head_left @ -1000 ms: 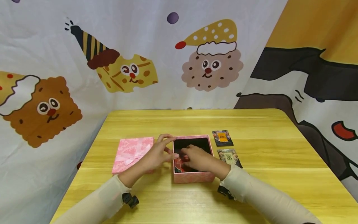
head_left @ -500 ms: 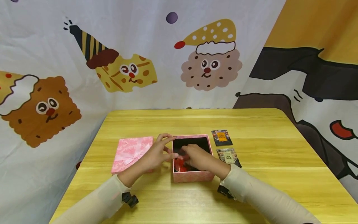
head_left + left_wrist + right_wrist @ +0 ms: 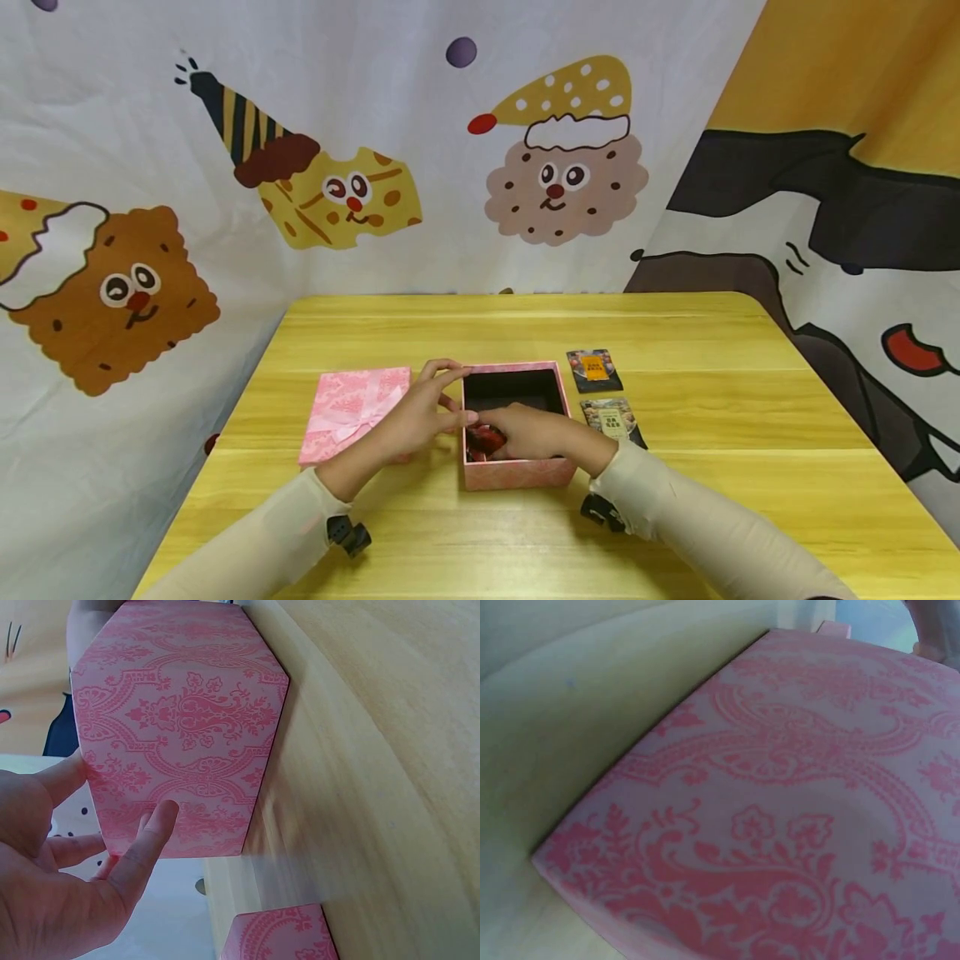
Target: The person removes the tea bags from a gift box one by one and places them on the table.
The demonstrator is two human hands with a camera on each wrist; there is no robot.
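A: Pink gift box (image 3: 513, 471), lid off, sits mid-counter (image 3: 675, 517). Right hand (image 3: 528, 433) reaches inside it, fingers curled on a red packet (image 3: 483, 439).

B: And the left hand (image 3: 420, 417)?

A: Fingers straight, steadying the box's left wall. Packing looks underway; next likely needs the two packets (image 3: 609, 417) lying just right of the box.
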